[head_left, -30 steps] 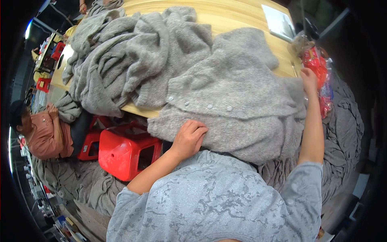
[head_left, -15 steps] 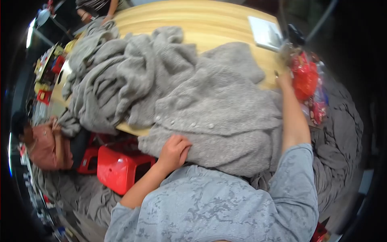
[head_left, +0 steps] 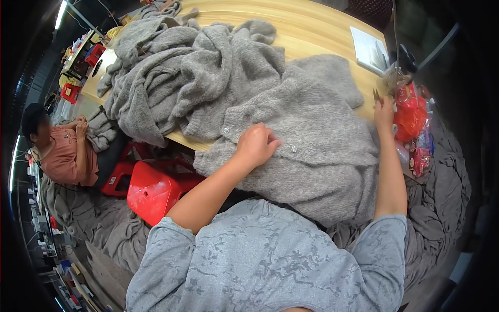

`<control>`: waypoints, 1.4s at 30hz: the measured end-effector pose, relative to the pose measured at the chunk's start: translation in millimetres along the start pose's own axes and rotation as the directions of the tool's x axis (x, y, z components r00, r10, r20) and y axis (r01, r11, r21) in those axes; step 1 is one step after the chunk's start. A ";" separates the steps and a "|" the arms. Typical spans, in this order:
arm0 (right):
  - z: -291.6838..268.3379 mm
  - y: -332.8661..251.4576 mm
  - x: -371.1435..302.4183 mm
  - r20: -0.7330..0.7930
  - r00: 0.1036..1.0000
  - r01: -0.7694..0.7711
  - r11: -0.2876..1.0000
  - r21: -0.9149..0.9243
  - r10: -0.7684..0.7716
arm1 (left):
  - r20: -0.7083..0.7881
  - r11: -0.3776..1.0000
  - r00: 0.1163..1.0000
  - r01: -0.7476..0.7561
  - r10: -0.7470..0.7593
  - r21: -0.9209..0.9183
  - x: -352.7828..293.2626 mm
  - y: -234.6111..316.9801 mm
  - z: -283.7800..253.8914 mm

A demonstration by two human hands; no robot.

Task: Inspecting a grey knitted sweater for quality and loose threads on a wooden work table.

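L hand (head_left: 257, 145) curled on cardigan (head_left: 322, 130), grip unclear | R hand (head_left: 384, 115) gripping snips (head_left: 377, 95) | btns (head_left: 294, 149) on, cardigan spread; pile (head_left: 202, 73) beyond L hand heaped

This is a garment workshop: a grey buttoned cardigan (head_left: 317, 122) and heaped knitwear (head_left: 174, 78) lie on a wooden worktable (head_left: 312, 26), more grey fabric (head_left: 442, 182) is piled below, and a seated co-worker (head_left: 65, 158) has a knit piece (head_left: 102, 132) in the lap.

Two visible buttons (head_left: 294, 149), one pointed tool (head_left: 377, 95)
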State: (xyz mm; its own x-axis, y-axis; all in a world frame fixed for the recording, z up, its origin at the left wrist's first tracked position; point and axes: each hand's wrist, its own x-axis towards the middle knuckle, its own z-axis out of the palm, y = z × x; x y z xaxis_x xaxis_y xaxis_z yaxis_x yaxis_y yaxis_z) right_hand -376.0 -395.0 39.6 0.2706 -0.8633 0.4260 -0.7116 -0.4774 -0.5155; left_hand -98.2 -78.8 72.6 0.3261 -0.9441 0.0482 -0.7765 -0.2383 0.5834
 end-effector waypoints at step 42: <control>-17.3 -221.0 -106.8 0.618 0.698 0.308 0.931 0.197 -0.362 | -0.131 0.859 0.979 0.068 -0.156 -0.507 -11.4 -22.8 -8.7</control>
State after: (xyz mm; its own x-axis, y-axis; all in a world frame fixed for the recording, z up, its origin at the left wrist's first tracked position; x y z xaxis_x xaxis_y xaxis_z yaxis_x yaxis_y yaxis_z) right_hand -258.8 -194.4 120.9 0.8470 -0.5311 0.0241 -0.4514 -0.7424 -0.4950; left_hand -79.5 -60.7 65.8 0.5109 -0.8574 0.0630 -0.3712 -0.1539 0.9157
